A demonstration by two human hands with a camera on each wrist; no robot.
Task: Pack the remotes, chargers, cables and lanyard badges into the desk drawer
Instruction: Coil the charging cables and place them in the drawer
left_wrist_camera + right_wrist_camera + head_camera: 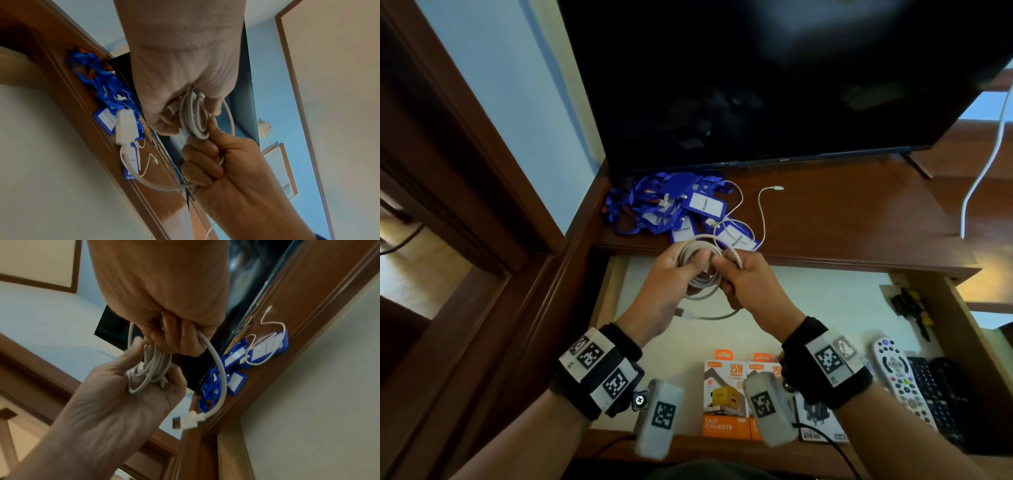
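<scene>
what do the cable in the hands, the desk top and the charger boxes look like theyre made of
Coiled white cable: a smooth, matte, rubbery plastic jacket, judging by its soft, kink-free loops; metal USB plug at its end.
Desk top: reddish-brown wood or wood veneer with a semi-gloss varnish, showing faint grain and soft reflections.
Charger boxes: printed cardboard, probably glossy, with crisp edges and orange hang tabs.

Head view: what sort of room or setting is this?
Likely a home or guest room: a flat-screen TV on a wooden desk, an open drawer holding remotes, and visitor badges.
</scene>
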